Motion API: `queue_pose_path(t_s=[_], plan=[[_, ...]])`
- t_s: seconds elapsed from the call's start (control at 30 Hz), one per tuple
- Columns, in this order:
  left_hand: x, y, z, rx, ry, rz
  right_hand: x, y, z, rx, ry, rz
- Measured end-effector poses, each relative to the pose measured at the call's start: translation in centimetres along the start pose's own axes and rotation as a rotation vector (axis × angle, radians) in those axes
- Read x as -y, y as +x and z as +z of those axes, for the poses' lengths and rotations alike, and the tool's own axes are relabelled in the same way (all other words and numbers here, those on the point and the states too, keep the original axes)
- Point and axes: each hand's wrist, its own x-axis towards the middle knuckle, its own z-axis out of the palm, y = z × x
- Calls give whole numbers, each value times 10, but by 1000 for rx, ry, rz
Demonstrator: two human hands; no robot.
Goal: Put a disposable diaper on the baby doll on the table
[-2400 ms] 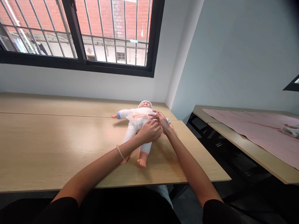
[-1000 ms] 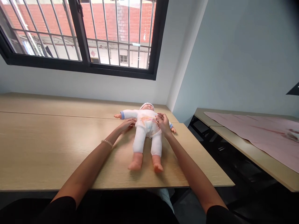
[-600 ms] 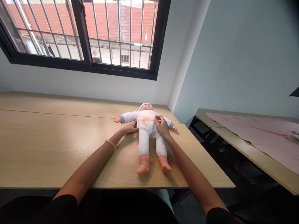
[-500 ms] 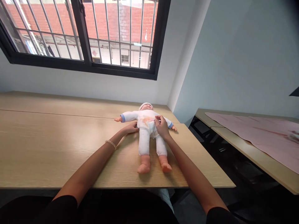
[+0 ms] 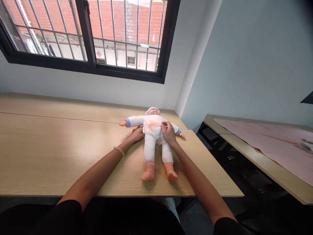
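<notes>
A baby doll point(image 5: 149, 148) lies on its back on the wooden table, head away from me and bare feet toward me. It wears white clothes with blue cuffs and an orange print on the belly, and a cap. Around its waist is a white piece with faint coloured marks, which looks like a diaper point(image 5: 157, 131). My right hand point(image 5: 168, 133) is over the doll's hip, thumb and fingers pinched at the diaper's front. My left hand point(image 5: 137, 133) is closed against the doll's other side at the waist; its fingertips are hidden.
The wooden table point(image 5: 61, 147) runs to the left, its right edge close to the doll. Beyond a gap, a second table point(image 5: 276, 176) carries a pink cloth point(image 5: 266, 133). A barred window point(image 5: 127, 36) is in the wall behind.
My left hand has curled more and shifted slightly at the doll's side. My right hand keeps its pinch at the waist. The view has shifted a little.
</notes>
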Motion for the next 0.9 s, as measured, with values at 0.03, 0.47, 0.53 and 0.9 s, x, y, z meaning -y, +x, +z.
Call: queue_pose_path(t_s=[0.03, 0.47, 0.53, 0.9], plan=[[4, 0, 0, -75, 1, -25, 0, 0, 0, 1, -6, -3], [3, 2, -48, 113, 89, -276, 1, 0, -1, 14, -6, -3], [-4, -2, -58, 157, 9, -306, 1, 0, -1, 18, -12, -6], [-13, -8, -95, 207, -75, -373, 15, -5, -6, 67, -106, -169]])
